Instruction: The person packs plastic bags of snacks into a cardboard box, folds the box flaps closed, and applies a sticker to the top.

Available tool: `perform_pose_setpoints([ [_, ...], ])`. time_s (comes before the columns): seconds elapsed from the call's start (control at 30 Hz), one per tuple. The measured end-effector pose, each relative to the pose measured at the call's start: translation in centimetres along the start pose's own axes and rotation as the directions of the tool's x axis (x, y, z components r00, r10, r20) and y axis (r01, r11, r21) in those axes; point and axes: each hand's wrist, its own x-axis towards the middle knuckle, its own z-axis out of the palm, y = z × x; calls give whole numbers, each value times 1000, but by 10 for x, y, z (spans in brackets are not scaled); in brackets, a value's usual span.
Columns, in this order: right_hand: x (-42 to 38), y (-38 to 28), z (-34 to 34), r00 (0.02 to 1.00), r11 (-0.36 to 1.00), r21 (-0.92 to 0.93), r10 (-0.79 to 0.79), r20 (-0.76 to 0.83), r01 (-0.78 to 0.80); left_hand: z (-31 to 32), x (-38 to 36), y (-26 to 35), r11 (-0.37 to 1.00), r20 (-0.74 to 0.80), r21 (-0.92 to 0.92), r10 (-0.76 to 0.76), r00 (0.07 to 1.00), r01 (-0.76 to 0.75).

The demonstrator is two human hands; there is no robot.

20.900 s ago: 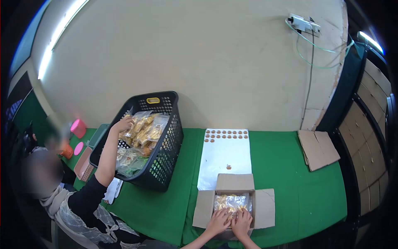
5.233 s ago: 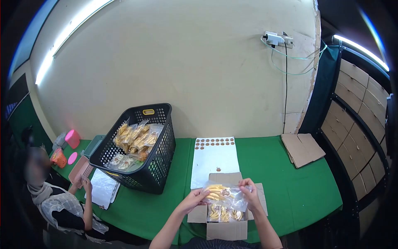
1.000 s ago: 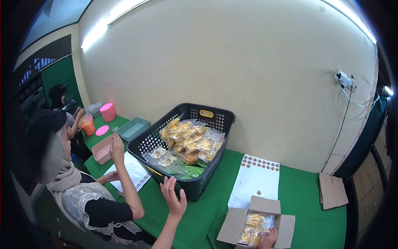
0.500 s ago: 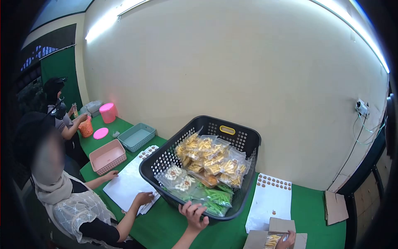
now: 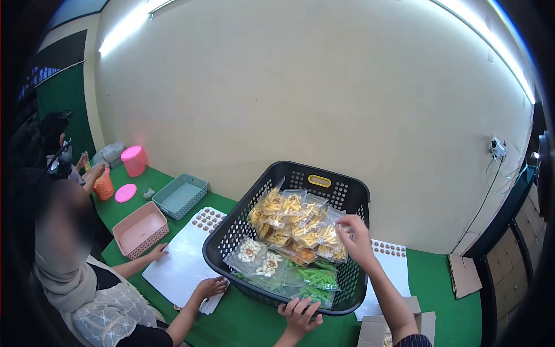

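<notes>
**Two hands are working at a basket of bagged food**

The left hand (image 5: 300, 317) is gripping the near rim of the black basket (image 5: 295, 176), its fingers curling over the edge. The right hand (image 5: 354, 234) is reaching over the basket's right side, its fingers bending at the outermost yellow bags (image 5: 286, 220); whether they are pinching one, I cannot tell.

Inside, the yellow bags are lying heaped toward the back, with white bags (image 5: 258, 258) sitting at the near left, green bags (image 5: 315, 280) at the near right and an orange bag (image 5: 302, 252) showing between. The basket is hiding its own base.

To the right, a sticker sheet (image 5: 384, 277) is lying on the green tabletop (image 5: 430, 269), an open box (image 5: 376, 328) is covering its near end, and flat cardboard (image 5: 464, 276) is lying farther right.

To the left, a co-worker (image 5: 110, 301) is resting both hands on white sheets (image 5: 185, 254), near a pink tray (image 5: 141, 228) and a teal tray (image 5: 180, 196). Beyond, another person (image 5: 66, 153) is holding hands over an orange tub (image 5: 104, 185).
</notes>
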Motion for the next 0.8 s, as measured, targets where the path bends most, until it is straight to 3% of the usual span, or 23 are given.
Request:
perform_pose_setpoints([
  [0.07, 23, 25, 27, 985, 992, 25, 117, 128, -121, -1, -1, -2, 1000, 20, -8, 6, 1000, -6],
  [0.17, 55, 103, 64, 943, 954, -137, 286, 169, -265, -1, -3, -5, 999, 32, -26, 20, 999, -19],
  [0.27, 52, 139, 81, 967, 813, -529, 247, -61, -242, 0, -3, -5, 999, 15, -23, 35, 999, -35],
  [0.3, 46, 137, 82, 965, 785, -567, 251, -76, -249, 1, -3, -5, 999, 9, -31, 39, 999, -39],
  [0.4, 44, 149, 77, 951, 786, -550, 303, -54, -282, 0, -4, -1, 999, 27, -45, 5, 1000, -4],
  [0.5, 48, 156, 66, 869, 732, -540, 495, 3, -415, 1, -6, -2, 998, 36, -62, -6, 999, 8],
  [0.6, 50, 149, 63, 758, 542, -655, 649, -72, -526, 3, -7, -2, 996, 24, -83, -24, 999, 26],
  [0.63, 53, 149, 61, 685, 479, -695, 728, -26, -536, 3, -6, -3, 997, 24, -79, -15, 1000, 17],
  [0.73, 45, 179, 59, 600, 537, -614, 790, 126, -579, 2, -4, -3, 998, 22, -68, 6, 1000, -5],
  [0.8, 43, 180, 59, 528, 497, -549, 841, 116, -672, 4, -5, -3, 998, 11, -58, 16, 1000, -15],
])
